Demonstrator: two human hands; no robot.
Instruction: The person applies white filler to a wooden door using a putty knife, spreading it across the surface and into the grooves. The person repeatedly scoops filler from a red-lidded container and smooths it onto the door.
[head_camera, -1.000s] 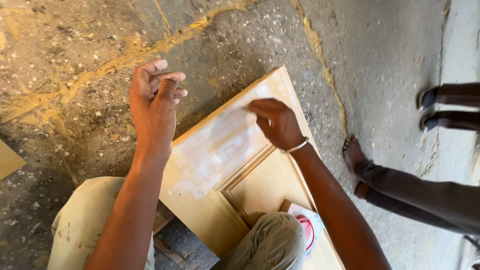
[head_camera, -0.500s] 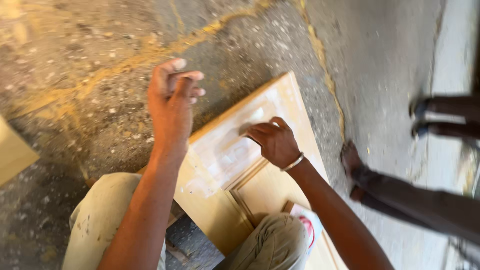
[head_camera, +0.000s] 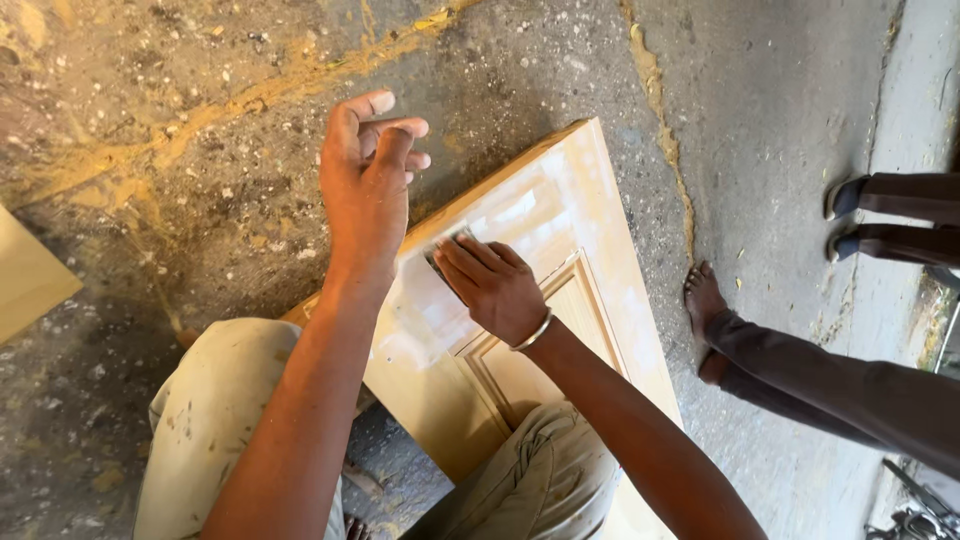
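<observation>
A pale wooden door panel (head_camera: 590, 240) with a raised moulding lies on the concrete floor between my knees. My right hand (head_camera: 495, 285) presses a small dark sanding pad (head_camera: 437, 262) flat on the panel's whitish, filler-coated patch near its left edge. My left hand (head_camera: 368, 185) hovers in the air above the panel's left edge, fingers loosely curled and apart, holding nothing. A metal bangle sits on my right wrist.
Another person's bare foot (head_camera: 705, 300) and dark trouser leg (head_camera: 840, 385) stand just right of the panel; two dark shoes (head_camera: 850, 215) are further right. A light board corner (head_camera: 30, 275) shows at the left edge. The rough concrete floor (head_camera: 180, 120) carries yellow dust streaks.
My right hand has slid down and left along the panel with the pad. My left hand stays raised, shifting slightly with the view.
</observation>
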